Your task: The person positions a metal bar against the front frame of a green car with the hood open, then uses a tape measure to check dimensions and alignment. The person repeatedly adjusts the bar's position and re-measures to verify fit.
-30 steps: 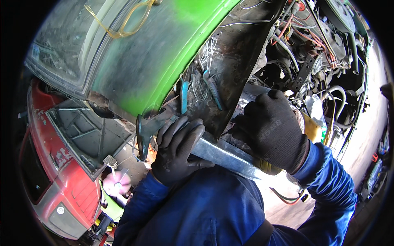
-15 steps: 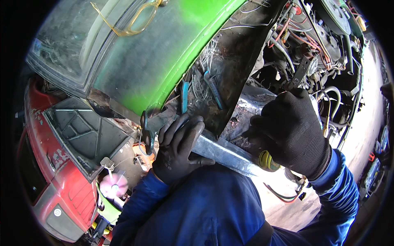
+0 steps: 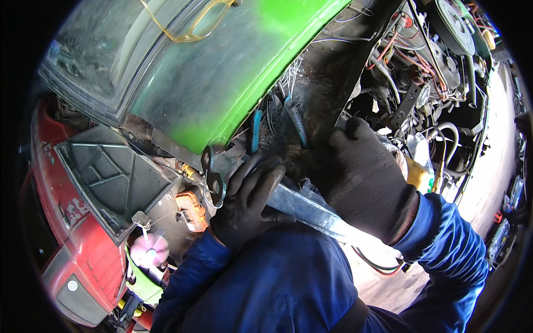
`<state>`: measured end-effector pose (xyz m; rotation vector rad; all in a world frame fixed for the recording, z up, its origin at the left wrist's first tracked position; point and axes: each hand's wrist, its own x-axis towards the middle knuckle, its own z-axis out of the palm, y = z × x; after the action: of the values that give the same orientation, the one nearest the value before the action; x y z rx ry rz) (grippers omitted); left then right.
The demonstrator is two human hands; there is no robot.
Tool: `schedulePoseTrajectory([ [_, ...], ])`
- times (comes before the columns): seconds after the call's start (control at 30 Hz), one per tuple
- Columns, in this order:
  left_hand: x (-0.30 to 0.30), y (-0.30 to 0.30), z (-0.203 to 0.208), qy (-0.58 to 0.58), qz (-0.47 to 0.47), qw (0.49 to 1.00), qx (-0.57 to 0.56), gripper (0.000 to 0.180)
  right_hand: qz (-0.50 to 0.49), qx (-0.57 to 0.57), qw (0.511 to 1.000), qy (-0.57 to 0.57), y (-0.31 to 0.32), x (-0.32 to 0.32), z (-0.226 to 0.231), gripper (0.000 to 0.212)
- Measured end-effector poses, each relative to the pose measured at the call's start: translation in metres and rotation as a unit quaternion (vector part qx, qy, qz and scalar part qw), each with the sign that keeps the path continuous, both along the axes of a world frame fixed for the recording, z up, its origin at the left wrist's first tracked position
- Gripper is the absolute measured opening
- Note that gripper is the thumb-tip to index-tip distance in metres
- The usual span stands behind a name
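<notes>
My left hand (image 3: 247, 202), in a dark glove, has its fingers curled over a long bare-metal piece (image 3: 305, 208) that lies slantwise just beyond my blue-clad lap. A dark bracket with round holes (image 3: 214, 177) sticks out at that piece's left end. Above the metal's middle, my right hand (image 3: 366, 183), in a black knit glove, is closed with its fingers turned away; whatever it grips is hidden. A yellow object (image 3: 415, 173) shows just past the right hand's outer side, its kind unclear.
Pliers with blue handles (image 3: 256, 131), another blue-handled tool (image 3: 296, 123) and loose wire lie in the dark bay ahead. Green bodywork (image 3: 222, 72) carries yellow-framed glasses (image 3: 194, 33). Engine parts and hoses (image 3: 422, 72) are at right; a red vehicle (image 3: 100, 255) and pink fan (image 3: 150, 251) at left.
My right hand has moved left and nearer to the metal piece's middle. The round yellow-and-black end below it is no longer visible. The left hand keeps its hold; the view has shifted slightly.
</notes>
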<state>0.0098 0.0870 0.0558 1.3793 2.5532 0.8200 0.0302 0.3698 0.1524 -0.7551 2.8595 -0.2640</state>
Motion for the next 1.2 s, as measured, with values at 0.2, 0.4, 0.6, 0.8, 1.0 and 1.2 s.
schedulePoseTrajectory([
  [0.2,0.001,-0.001,-0.001,0.009,0.001,1.000,-0.010,0.114,-0.015,-0.053,0.998,0.037,-0.015,-0.003,-0.007,0.017],
  [0.4,-0.001,-0.001,0.000,0.023,-0.006,1.000,-0.018,0.113,0.010,-0.037,0.999,0.001,-0.017,-0.010,-0.004,0.012],
  [0.6,0.000,-0.001,0.000,0.040,-0.003,0.999,-0.036,0.113,0.021,0.000,1.000,-0.006,-0.021,-0.013,0.001,0.013],
  [0.8,0.001,-0.004,-0.004,0.035,-0.003,0.999,-0.030,0.111,0.024,0.026,0.999,0.000,-0.024,-0.011,0.004,0.014],
  [1.0,-0.001,-0.003,-0.004,0.032,-0.005,0.999,-0.017,0.104,-0.037,-0.044,0.998,-0.006,-0.028,-0.008,0.000,0.011],
  [1.2,-0.005,-0.003,0.004,0.018,-0.017,0.999,-0.035,0.098,-0.072,-0.063,0.995,-0.018,-0.033,-0.008,0.001,0.011],
])
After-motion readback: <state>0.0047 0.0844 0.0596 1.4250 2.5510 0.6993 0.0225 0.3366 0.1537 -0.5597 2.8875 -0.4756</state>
